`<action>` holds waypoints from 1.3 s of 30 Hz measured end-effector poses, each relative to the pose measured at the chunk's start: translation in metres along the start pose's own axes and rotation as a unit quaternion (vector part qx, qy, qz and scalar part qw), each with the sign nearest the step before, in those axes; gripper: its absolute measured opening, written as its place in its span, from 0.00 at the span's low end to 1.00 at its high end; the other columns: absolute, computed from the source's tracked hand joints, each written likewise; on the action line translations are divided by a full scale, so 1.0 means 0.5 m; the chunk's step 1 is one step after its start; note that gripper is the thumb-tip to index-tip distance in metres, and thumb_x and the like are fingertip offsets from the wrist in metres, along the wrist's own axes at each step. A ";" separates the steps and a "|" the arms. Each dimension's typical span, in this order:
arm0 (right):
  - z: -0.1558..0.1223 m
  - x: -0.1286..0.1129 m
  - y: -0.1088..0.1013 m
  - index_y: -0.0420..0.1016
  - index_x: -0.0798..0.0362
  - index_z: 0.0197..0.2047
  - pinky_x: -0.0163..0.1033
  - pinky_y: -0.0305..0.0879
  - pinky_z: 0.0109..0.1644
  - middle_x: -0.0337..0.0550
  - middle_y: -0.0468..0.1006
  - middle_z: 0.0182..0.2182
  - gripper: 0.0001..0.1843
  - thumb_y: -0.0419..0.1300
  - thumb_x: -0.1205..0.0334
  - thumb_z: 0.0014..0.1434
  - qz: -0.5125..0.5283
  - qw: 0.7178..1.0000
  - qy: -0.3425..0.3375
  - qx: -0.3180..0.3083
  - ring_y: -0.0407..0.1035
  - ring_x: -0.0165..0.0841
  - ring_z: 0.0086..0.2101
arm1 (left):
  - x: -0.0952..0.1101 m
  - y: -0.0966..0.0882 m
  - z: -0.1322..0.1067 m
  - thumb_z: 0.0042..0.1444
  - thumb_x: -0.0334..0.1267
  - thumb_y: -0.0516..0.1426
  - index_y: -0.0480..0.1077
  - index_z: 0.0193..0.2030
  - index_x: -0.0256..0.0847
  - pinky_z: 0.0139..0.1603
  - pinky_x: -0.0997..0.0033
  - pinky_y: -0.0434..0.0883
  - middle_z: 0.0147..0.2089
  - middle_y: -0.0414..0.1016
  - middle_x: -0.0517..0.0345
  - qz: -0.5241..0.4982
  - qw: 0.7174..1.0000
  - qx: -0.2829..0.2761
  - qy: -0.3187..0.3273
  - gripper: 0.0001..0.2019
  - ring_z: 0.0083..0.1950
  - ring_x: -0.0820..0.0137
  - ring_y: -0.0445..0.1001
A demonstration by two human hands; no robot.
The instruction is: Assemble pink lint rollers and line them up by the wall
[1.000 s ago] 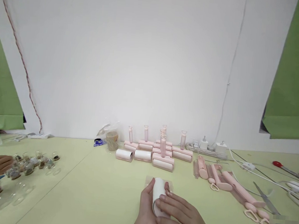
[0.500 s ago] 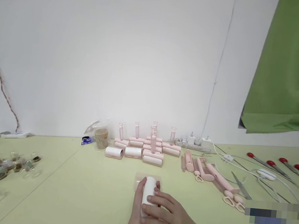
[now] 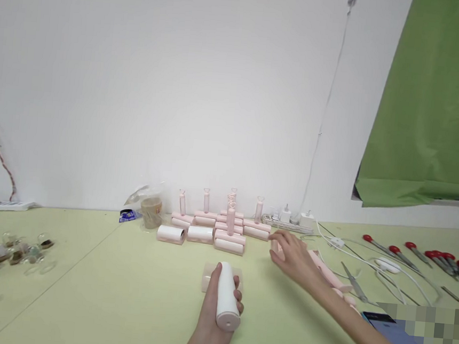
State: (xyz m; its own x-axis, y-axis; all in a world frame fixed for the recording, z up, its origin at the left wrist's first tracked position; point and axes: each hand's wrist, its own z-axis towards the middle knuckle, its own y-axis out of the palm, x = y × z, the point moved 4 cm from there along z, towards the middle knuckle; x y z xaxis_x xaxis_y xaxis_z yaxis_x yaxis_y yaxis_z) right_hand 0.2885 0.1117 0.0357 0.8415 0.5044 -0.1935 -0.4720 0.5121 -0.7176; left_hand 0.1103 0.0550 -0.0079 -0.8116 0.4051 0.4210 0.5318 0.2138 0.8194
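Note:
My left hand [image 3: 211, 320] is wrapped round a white roll [image 3: 227, 295], held low over the pale green table [image 3: 122, 291]. Under it lies a clear pinkish wrapper [image 3: 209, 277]. My right hand [image 3: 292, 255] reaches out to the right, over a loose heap of pink roller handles [image 3: 327, 271], with its fingers curled down among them; whether they grip one is hidden. Behind stands a stack of pink lint rollers [image 3: 228, 228] with upright handles, and two white rolls [image 3: 186, 234] lie in front of it on the left.
Small glass bottles [image 3: 9, 252] are scattered at the left. A cup in a plastic bag [image 3: 149, 210] stands by the wall. A power strip [image 3: 287, 220], white cables [image 3: 386, 263], grey scissors [image 3: 354, 284] and red-handled tools [image 3: 423, 256] lie on the right. A green sheet [image 3: 436, 104] hangs above.
My right hand has left the white roll and reached right to the pink handles. The view has swung right; another person's hand at the left edge is out of sight.

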 end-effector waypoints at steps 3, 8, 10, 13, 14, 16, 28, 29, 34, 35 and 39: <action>0.016 0.106 0.022 0.67 0.52 0.26 0.64 0.53 0.46 0.59 0.71 0.40 0.06 0.55 0.60 0.42 -0.004 0.996 0.089 -0.009 0.64 0.55 0.44 | 0.007 0.002 0.003 0.52 0.45 0.54 0.63 0.30 0.33 0.12 0.83 0.62 0.24 0.67 0.60 -0.013 1.000 -0.013 -0.018 0.14 0.15 0.81 0.63; 0.008 0.145 0.007 0.66 0.51 0.27 0.55 0.59 0.46 0.56 0.70 0.44 0.12 0.52 0.51 0.47 0.066 0.985 0.162 -0.014 0.63 0.51 0.46 | 0.008 -0.002 0.006 0.51 0.46 0.55 0.63 0.32 0.34 0.13 0.83 0.64 0.25 0.68 0.59 -0.010 1.000 0.004 0.028 0.14 0.16 0.81 0.64; 0.004 0.120 -0.016 0.64 0.50 0.36 0.50 0.63 0.44 0.53 0.69 0.45 0.16 0.46 0.48 0.53 0.102 0.977 0.185 -0.001 0.64 0.45 0.45 | 0.006 -0.004 0.007 0.50 0.47 0.56 0.63 0.33 0.35 0.20 0.78 0.69 0.28 0.69 0.58 -0.007 0.998 0.014 0.059 0.15 0.17 0.80 0.65; -0.002 0.045 -0.044 0.62 0.48 0.39 0.41 0.66 0.40 0.43 0.73 0.35 0.17 0.41 0.47 0.59 0.277 0.929 0.245 0.000 0.69 0.36 0.35 | 0.005 -0.006 0.009 0.49 0.48 0.57 0.61 0.34 0.37 0.34 0.70 0.73 0.28 0.70 0.57 0.006 0.996 0.005 0.093 0.16 0.22 0.76 0.69; -0.005 0.012 -0.046 0.63 0.49 0.36 0.40 0.66 0.39 0.41 0.73 0.30 0.17 0.42 0.46 0.59 0.380 0.883 0.274 -0.014 0.68 0.35 0.32 | 0.007 -0.007 0.009 0.49 0.49 0.56 0.61 0.34 0.37 0.37 0.69 0.72 0.27 0.69 0.57 0.018 0.994 0.001 0.111 0.16 0.24 0.74 0.70; -0.008 -0.066 -0.037 0.64 0.51 0.25 0.36 0.65 0.34 0.38 0.69 0.21 0.21 0.44 0.46 0.59 0.543 0.781 0.297 -0.091 0.65 0.32 0.25 | 0.014 -0.008 0.008 0.50 0.49 0.56 0.60 0.36 0.39 0.40 0.68 0.71 0.27 0.69 0.58 0.049 0.986 -0.008 0.159 0.15 0.30 0.71 0.73; -0.007 -0.190 0.071 0.69 0.50 0.37 0.34 0.62 0.15 0.34 0.64 0.16 0.19 0.50 0.45 0.53 0.585 0.689 0.394 -0.166 0.68 0.35 0.21 | -0.008 -0.005 0.005 0.49 0.54 0.54 0.58 0.42 0.46 0.33 0.69 0.69 0.34 0.70 0.58 0.122 0.983 -0.042 0.128 0.18 0.31 0.68 0.74; -0.007 -0.189 0.075 0.70 0.51 0.37 0.33 0.62 0.15 0.33 0.62 0.15 0.19 0.49 0.45 0.54 0.597 0.678 0.390 -0.177 0.67 0.33 0.20 | -0.007 -0.004 0.005 0.49 0.54 0.53 0.58 0.43 0.45 0.32 0.69 0.69 0.33 0.70 0.57 0.133 0.982 -0.038 0.131 0.19 0.30 0.68 0.74; -0.009 -0.192 0.074 0.71 0.52 0.41 0.35 0.65 0.21 0.36 0.70 0.20 0.20 0.48 0.48 0.55 0.569 0.721 0.358 -0.166 0.68 0.33 0.22 | -0.003 -0.003 -0.001 0.51 0.54 0.52 0.56 0.45 0.45 0.33 0.72 0.68 0.34 0.71 0.57 0.153 0.975 -0.007 0.159 0.20 0.33 0.68 0.73; -0.010 -0.193 0.074 0.71 0.52 0.42 0.37 0.67 0.24 0.38 0.73 0.24 0.21 0.48 0.48 0.55 0.555 0.736 0.354 -0.158 0.69 0.34 0.24 | -0.003 -0.002 -0.003 0.51 0.54 0.52 0.57 0.45 0.45 0.33 0.72 0.68 0.35 0.71 0.58 0.158 0.973 -0.008 0.165 0.20 0.34 0.69 0.73; -0.020 -0.197 0.080 0.72 0.52 0.42 0.38 0.66 0.33 0.42 0.76 0.33 0.23 0.45 0.47 0.56 0.560 0.746 0.339 -0.122 0.70 0.37 0.32 | -0.007 0.001 -0.014 0.52 0.55 0.50 0.56 0.47 0.46 0.35 0.72 0.68 0.38 0.69 0.57 0.199 0.959 -0.009 0.200 0.21 0.37 0.68 0.72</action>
State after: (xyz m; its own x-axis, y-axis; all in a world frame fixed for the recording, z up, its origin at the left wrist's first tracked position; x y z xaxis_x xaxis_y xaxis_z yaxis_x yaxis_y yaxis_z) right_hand 0.1894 0.0759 0.0194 -0.0661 0.0117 -0.9977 -0.9867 -0.1494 0.0636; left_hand 0.1118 0.0475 -0.0064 -0.5750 0.0780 0.8144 0.8174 0.0959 0.5680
